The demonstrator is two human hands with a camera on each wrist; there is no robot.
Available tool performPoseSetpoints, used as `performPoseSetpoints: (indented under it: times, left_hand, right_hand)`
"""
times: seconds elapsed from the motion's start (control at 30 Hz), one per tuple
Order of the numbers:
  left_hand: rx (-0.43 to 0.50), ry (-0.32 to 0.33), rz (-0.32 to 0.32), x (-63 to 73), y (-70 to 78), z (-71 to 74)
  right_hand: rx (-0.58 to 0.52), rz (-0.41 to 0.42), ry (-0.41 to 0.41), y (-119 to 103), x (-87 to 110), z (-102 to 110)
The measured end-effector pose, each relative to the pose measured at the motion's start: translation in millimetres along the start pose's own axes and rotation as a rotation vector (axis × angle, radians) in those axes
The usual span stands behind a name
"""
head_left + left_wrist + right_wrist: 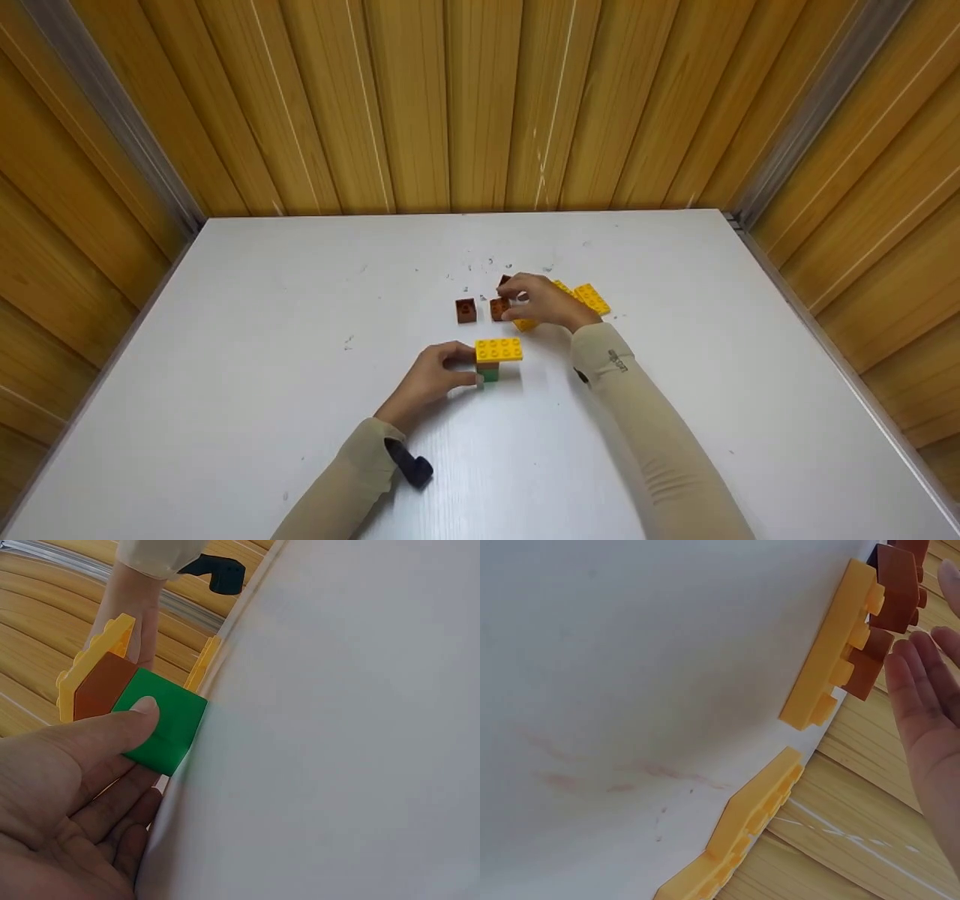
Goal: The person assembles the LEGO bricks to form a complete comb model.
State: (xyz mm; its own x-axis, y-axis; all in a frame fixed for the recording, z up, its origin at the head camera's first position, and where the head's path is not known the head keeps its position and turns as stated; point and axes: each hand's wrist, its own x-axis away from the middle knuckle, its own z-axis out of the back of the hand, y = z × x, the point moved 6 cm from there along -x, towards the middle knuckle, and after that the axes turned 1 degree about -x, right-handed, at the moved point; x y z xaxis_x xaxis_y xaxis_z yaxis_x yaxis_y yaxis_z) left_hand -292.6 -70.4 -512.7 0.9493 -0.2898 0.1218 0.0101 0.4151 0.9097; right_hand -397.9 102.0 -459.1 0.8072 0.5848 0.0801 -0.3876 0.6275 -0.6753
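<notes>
My left hand (431, 375) pinches a small stack of toy building bricks at its left side. The stack has a green brick (169, 720) at the bottom, a brown brick (103, 686) above it and a yellow plate (499, 349) on top, which overhangs to the right. In the left wrist view, the thumb lies flat on the green brick. My right hand (547, 301) reaches over the loose bricks, thumb and fingers spread about a brown brick (499, 309). In the right wrist view its fingers (911, 679) are extended beside brown bricks (896, 589).
Another brown brick (466, 310) lies left of the right hand, its hollow side showing. A dark brown brick (505, 280) sits behind the fingertips. Several yellow pieces (592, 298) lie around the right wrist. The white table (300, 300) meets wood-patterned walls (480, 105).
</notes>
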Motion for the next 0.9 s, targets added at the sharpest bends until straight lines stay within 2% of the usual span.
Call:
performPoseSetpoints:
  times: [0.67,0.9]
  left_hand:
    - [0.0,0.01,0.002,0.4,-0.9,1.4]
    - [0.0,0.008,-0.01,-0.7,-1.4,-0.2]
  right_hand:
    - [-0.027,-0.17,-0.023,18.5,-4.4,-9.3]
    - [0.028,-0.142,-0.032,15.9,-3.1,-10.7]
